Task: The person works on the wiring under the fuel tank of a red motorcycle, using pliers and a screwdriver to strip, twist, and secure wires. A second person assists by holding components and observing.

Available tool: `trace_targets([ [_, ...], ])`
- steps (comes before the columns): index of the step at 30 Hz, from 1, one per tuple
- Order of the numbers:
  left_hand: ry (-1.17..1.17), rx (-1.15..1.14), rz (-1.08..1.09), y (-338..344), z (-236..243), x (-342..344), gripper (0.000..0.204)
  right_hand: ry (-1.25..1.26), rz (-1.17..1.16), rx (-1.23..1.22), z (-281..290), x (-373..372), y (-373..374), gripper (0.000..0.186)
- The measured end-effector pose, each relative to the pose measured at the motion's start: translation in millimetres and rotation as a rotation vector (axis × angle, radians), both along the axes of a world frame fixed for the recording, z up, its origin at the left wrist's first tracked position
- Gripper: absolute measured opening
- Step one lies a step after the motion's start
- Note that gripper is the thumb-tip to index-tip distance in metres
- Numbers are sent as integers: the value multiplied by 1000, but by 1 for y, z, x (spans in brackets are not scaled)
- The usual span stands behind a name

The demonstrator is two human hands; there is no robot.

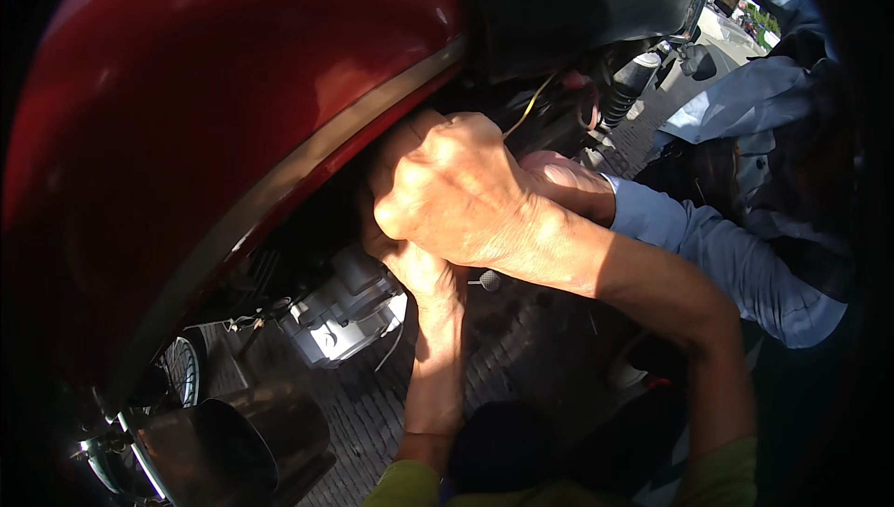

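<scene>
1. The red fuel tank fills the left and top of the view, its pale trim strip running diagonally down toward the lower-left. It sits on the motorcycle's frame, and its lower edge overhangs the dark gap where both hands work. What is inside the tank cannot be seen.

2. Low at the left, the spoked wheel and a dark rounded exhaust part sit near the brick paving. The silver engine casing hangs under the tank's lower edge, so the hands have to come up from below to reach past it.

3. The left hand rises from the bottom edge, forearm upright, and goes in just under the tank's edge. Its fingers are hidden behind the other hand, so I cannot tell how far it is closed or whether it holds anything.

4. The right hand comes across from the right, curled into a tight fist pressed against the tank's lower edge, as if bracing or pulling. What it clamps is hidden inside the fist.

5. A thin yellow wire runs up from just beside the fist into the dark frame under the black seat.

6. At the right, another person's hand, in a light blue sleeve, touches the same spot from behind, seemingly steadying it.
</scene>
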State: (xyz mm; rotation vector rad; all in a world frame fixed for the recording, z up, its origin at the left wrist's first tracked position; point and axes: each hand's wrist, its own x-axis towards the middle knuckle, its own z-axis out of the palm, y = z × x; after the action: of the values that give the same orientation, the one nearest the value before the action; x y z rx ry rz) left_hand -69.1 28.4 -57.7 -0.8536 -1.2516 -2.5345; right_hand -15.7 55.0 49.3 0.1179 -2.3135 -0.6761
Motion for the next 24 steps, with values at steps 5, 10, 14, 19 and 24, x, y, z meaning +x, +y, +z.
trace_targets([
  [5, -42, 30, -52, 5, 10, 10, 23, -51, -101, 29, 11, 2, -6, 11],
  [10, -111, 55, -128, 10, 21, 29, 21, -147, -227, 28, 20, 15, -13, 9],
  [14, -173, 82, -170, 7, 27, 24, 20, -62, -288, -45, 19, 21, -26, 9],
  [19, -257, 146, -295, -3, 28, 29, 19, 523, -13, -286, -20, 58, -37, 17],
  [24, -238, 173, -500, -10, 6, 40, 18, 462, -512, -1119, -220, 202, -82, 33],
])
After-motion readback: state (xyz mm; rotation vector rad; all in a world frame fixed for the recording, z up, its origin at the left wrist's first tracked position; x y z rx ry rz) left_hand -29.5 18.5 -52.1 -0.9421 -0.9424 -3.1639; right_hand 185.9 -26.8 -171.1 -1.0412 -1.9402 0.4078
